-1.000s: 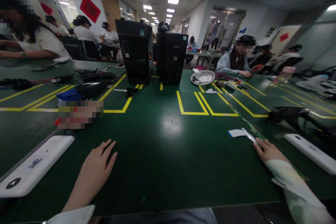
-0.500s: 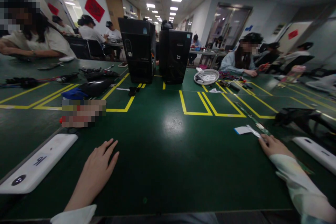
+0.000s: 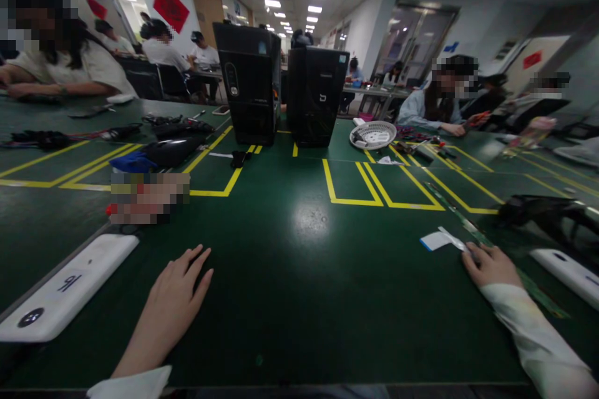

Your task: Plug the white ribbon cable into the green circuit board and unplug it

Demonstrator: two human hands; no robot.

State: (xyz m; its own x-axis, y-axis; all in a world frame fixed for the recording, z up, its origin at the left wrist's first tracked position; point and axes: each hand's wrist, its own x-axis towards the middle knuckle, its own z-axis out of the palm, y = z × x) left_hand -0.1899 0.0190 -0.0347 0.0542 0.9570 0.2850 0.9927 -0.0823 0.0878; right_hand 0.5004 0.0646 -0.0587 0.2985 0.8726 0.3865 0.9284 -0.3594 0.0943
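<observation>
My left hand lies palm down on the green table, fingers spread, holding nothing. To its left is a white oblong case with a dark round spot near one end. My right hand has curled fingers closed at the end of a white flat ribbon cable with a blue tip. A long, narrow green circuit board runs diagonally under or beside that hand, which hides part of it; I cannot tell whether the fingers also grip the board.
Two black computer towers stand at the middle back. A white basket with parts sits right of them. Cables and a dark pouch lie at the left. A black frame and another white case are at far right. Co-workers sit around.
The view has shifted slightly. My right hand has drawn back a little from the board, so more of its near end shows. My left hand stays in place.
</observation>
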